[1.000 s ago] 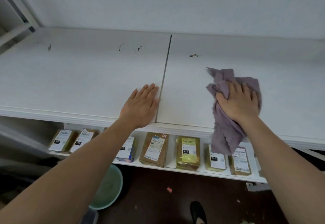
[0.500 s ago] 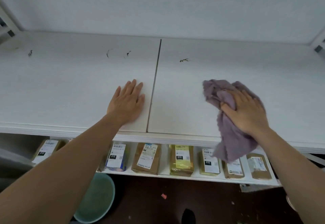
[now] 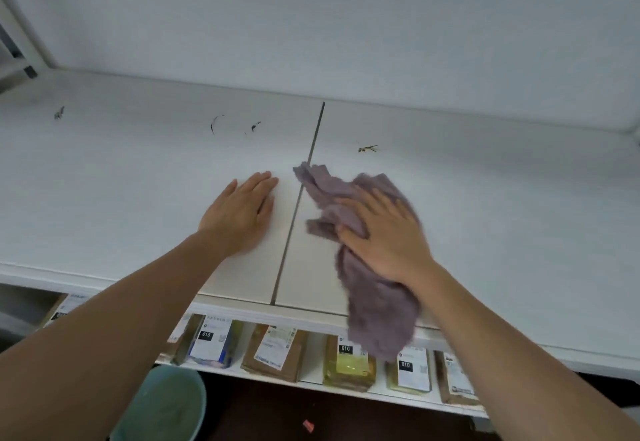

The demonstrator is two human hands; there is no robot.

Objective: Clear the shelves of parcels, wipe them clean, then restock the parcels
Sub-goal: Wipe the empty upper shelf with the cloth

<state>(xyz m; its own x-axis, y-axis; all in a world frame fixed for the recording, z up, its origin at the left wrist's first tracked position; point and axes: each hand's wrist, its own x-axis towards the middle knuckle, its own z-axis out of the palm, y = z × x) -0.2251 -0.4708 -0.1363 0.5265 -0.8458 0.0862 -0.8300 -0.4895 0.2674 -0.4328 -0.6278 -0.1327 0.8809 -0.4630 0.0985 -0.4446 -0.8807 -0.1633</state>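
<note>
A purple cloth (image 3: 360, 232) is pressed flat on the upper shelf (image 3: 138, 181) by the right hand (image 3: 384, 232), fingers straight; the left hand (image 3: 239, 215) lies flat beside it, fingers together. Labelled parcels (image 3: 273, 354) are held in the shelf below.

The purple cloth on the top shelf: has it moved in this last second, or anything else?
Yes. The right hand has swept the purple cloth leftward, up to the seam between the shelf boards. The left hand stays flat on the top shelf, and the dark marks behind remain unwiped.
</note>
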